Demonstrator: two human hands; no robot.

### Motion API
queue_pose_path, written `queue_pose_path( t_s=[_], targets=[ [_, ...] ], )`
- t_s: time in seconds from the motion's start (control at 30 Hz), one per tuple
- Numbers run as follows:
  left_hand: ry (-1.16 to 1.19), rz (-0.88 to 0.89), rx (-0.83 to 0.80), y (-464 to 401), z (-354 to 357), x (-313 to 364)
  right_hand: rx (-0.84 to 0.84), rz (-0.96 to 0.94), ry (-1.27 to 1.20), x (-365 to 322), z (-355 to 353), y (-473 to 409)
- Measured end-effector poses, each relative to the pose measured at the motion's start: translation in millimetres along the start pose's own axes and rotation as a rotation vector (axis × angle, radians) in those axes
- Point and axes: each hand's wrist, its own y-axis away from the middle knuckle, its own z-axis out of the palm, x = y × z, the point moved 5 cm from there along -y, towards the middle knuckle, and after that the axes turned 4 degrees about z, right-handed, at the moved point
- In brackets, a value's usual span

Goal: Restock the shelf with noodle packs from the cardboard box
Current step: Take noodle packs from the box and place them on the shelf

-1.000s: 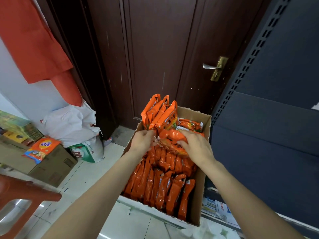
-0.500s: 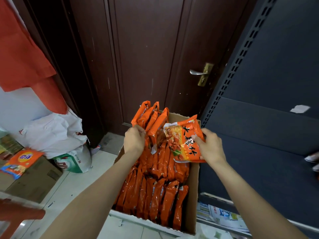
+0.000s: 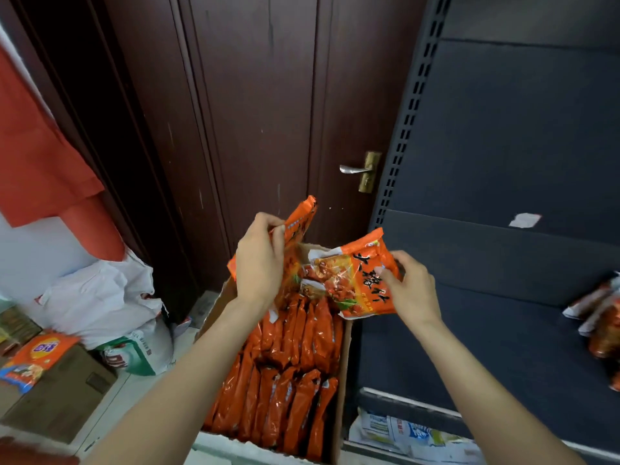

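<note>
While both hands were lifted above the cardboard box (image 3: 339, 427), the left hand (image 3: 260, 263) clutched several noodle packs (image 3: 298, 226); the right hand (image 3: 411, 290) pinched one pack (image 3: 352, 283). Slippery wrappers risked sliding loose before reaching the shelf (image 3: 503, 250).

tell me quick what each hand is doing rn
Left hand: grips upright noodle packs above the cardboard box.
Right hand: pinches one face-up noodle pack.

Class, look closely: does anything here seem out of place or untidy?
Yes. A pale scrap lies alone on the dark shelf, and loose papers sit crumpled beneath its bottom tier.
</note>
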Motion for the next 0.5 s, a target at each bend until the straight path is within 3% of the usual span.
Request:
queue_pose_path(
  t_s=[0.17,0.5],
  targets=[
    [0.036,0.145,-0.136,11,56,76,0.067,-0.021,0.03,35,-80,6],
    [0.052,0.337,-0.669,111,256,242,0.186,0.104,0.138,193,-276,47]
  ],
)
